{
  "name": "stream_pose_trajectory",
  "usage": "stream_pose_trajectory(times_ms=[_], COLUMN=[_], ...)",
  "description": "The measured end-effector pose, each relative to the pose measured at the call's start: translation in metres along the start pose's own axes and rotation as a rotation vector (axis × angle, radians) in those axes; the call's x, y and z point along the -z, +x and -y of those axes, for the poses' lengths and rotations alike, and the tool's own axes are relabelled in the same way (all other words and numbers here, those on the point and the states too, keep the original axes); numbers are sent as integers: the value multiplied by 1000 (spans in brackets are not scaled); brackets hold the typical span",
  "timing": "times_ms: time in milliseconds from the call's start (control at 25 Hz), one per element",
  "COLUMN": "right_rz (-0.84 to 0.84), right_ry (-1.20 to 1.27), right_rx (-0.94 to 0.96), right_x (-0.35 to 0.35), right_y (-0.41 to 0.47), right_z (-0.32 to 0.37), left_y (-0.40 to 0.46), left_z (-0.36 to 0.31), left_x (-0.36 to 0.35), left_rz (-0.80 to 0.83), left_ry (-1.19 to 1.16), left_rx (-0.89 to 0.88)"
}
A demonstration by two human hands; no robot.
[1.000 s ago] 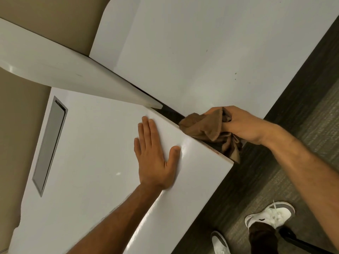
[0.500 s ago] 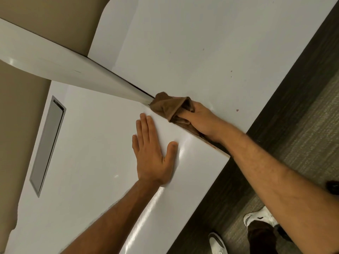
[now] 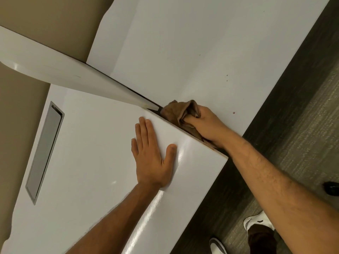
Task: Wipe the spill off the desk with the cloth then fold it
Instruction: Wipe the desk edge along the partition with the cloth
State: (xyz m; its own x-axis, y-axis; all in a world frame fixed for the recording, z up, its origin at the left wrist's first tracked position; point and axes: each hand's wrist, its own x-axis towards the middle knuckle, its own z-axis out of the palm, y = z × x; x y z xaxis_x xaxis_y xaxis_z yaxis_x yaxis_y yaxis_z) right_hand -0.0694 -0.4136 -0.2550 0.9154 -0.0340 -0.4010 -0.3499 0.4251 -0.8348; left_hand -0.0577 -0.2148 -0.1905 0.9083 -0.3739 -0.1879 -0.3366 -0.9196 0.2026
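So your right hand (image 3: 207, 125), fist around the cloth (image 3: 180, 111), just slid onto the far desk (image 3: 201, 43); spots (image 3: 233, 112) remain, left hand (image 3: 153, 156) flat.

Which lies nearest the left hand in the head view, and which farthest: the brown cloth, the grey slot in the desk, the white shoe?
From the left hand, flat on the desk:
1. Brown cloth, up and right, bunched in the right hand.
2. Grey slot, far left in the desk top.
3. White shoe, lower right on the floor.

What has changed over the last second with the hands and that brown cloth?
The right hand carried the bunched cloth from the near desk's corner up along its edge, toward the divider panel's tip. The left hand stayed flat on the near desk, and reddish spots remain.
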Motion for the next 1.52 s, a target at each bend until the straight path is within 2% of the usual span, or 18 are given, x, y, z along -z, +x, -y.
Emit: stream_pose_trajectory(times_ms=[80, 200, 280, 480, 720, 840, 920, 1000, 1160, 1520], right_rz=[9, 185, 233, 184, 114, -18, -93, -46, 175, 132], right_ry=[83, -27, 8, 115, 68, 21, 139, 206, 109, 150], right_rx=[2, -2, -35, -20, -35, -21, -7, 14, 72, -15], right_x=[-5, -11, -9, 3, 24, 28, 29, 26, 2, 31], right_y=[8, 16, 15, -3, -29, -32, -26, -18, -14, -44], right_z=[15, 22, 21, 7, -22, -28, -17, -2, 12, -19], left_y=[-1, 0, 0, -2, -3, -1, -1, -1, 0, -1], left_z=[1, 0, 0, -2, -1, -2, -2, 0, 1, 0], left_x=[0, 0, 1, 2, 4, 3, 3, 2, 1, 2], left_rz=[-4, -2, 0, 5, 10, 11, 10, 3, 1, 3], left_ry=[-7, -9, -10, -13, -17, -14, -6, -9, -2, -11], left_rx=[-5, -13, -6, -14, -14, -7, 2, -8, -15, -9])
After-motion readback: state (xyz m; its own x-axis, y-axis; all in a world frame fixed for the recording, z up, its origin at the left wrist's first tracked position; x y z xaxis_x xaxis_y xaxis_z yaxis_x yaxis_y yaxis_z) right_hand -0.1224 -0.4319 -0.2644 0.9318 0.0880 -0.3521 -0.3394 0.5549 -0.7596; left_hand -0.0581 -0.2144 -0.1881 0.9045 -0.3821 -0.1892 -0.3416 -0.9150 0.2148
